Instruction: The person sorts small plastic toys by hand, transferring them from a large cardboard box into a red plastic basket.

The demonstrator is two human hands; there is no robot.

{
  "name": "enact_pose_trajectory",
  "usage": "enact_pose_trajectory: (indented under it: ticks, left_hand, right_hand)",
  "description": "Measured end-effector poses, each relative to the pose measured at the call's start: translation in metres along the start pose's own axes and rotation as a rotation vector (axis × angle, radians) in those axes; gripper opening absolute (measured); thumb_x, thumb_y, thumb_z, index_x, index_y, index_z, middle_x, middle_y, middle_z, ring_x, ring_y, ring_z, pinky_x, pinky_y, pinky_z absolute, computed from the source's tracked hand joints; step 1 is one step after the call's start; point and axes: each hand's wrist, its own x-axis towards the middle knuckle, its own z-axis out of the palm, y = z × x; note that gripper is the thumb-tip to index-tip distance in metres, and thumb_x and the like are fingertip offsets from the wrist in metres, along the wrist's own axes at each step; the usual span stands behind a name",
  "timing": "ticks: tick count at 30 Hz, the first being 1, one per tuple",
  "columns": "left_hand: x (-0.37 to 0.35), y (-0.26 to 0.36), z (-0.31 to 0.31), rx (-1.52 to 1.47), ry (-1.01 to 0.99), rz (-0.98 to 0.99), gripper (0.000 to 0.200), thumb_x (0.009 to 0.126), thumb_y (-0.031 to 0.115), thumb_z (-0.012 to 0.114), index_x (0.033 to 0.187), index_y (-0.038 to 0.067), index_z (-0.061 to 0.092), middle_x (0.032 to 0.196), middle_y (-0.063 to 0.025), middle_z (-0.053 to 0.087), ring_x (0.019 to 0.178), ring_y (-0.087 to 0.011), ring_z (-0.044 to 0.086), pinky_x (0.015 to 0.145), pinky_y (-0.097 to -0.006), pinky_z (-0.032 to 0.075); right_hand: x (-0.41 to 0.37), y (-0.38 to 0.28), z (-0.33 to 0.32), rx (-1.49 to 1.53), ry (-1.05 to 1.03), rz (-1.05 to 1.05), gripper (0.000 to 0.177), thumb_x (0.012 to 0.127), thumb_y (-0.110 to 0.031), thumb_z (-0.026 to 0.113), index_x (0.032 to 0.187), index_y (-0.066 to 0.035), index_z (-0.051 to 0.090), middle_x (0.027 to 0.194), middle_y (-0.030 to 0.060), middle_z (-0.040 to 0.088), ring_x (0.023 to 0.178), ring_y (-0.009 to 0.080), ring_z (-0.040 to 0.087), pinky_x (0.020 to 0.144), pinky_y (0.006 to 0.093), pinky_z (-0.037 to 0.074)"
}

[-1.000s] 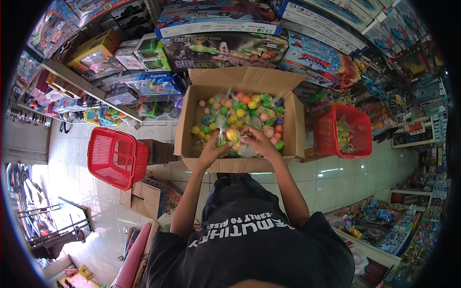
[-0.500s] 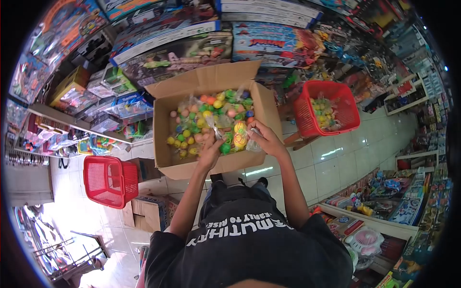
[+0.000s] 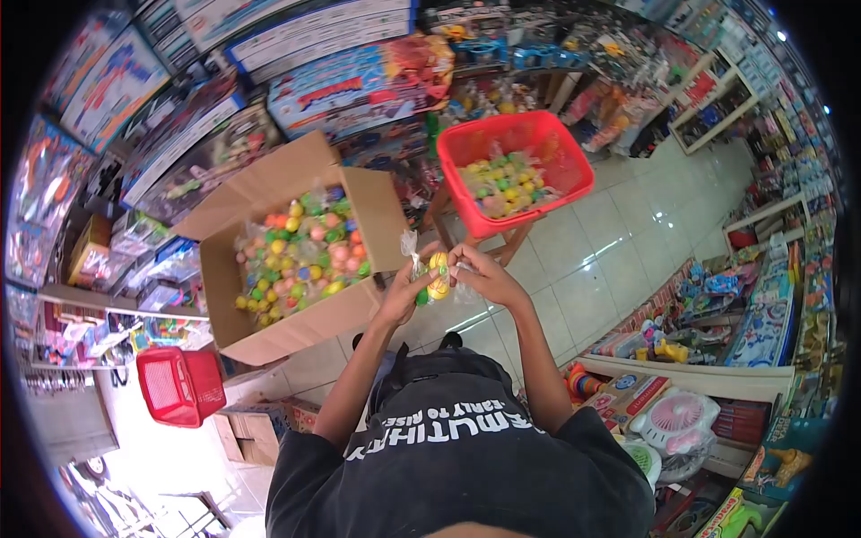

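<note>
Between my two hands is a small clear plastic bag of balls (image 3: pixel 438 276), with yellow and green ones showing. My left hand (image 3: pixel 400 296) is closed on the bag's left side, and its twisted top sticks up above the fingers. My right hand (image 3: pixel 489 278) pinches the clear plastic at the right side. Both hands are in front of the cardboard box's right corner. That open cardboard box (image 3: pixel 300 318) contains many bagged balls (image 3: pixel 296 255) in yellow, green, pink, orange and blue. Beyond my right hand, a red basket (image 3: pixel 520 221) holds more bagged balls (image 3: pixel 507 184).
Another red basket (image 3: pixel 179 386) is at the left, near a smaller cardboard box (image 3: pixel 247 435). Toy boxes (image 3: pixel 359 85) are stacked along the back. At the right is a low display with a pink toy fan (image 3: pixel 677 417). Tiled floor (image 3: pixel 574 300) shows between the displays.
The view has turned to the right. My hands have moved from over the cardboard box to its right corner, nearer the red basket, still holding the bag of balls.
</note>
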Motion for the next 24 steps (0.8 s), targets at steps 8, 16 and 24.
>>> enact_pose_trajectory:
  ticks: [8,16,24]
  left_hand:
    - [0.053,-0.059,0.077,0.046,-0.07,-0.078,0.041,0.082,0.005,0.057,0.121,0.003,0.043,0.109,-0.007,0.05,0.1,-0.0153,0.051,0.083,-0.0282,0.044]
    - [0.095,-0.077,0.116,0.416,-0.169,0.015,0.039,0.082,0.01,0.059,0.118,0.002,0.046,0.109,-0.0068,0.052,0.101,-0.0141,0.05,0.087,-0.0279,0.04]
    - [0.167,-0.092,0.133,0.586,-0.261,0.111,0.039,0.086,0.02,0.056,0.12,0.003,0.047,0.108,-0.0051,0.053,0.098,-0.0132,0.052,0.081,-0.0273,0.045]
  right_hand:
    - [-0.08,0.006,-0.068,-0.096,0.304,-0.045,0.024,0.082,-0.012,0.06,0.1,-0.002,0.047,0.093,0.0027,0.051,0.095,0.0109,0.049,0.082,0.0254,0.04]
    - [-0.11,0.024,-0.112,-0.242,0.553,0.114,0.019,0.081,-0.015,0.06,0.09,-0.004,0.048,0.084,0.0009,0.048,0.084,0.0087,0.045,0.075,0.023,0.037]
    - [-0.101,0.028,-0.179,-0.1,0.586,0.08,0.017,0.079,-0.014,0.06,0.088,-0.002,0.05,0.081,0.0016,0.052,0.076,0.0096,0.047,0.069,0.0254,0.04]
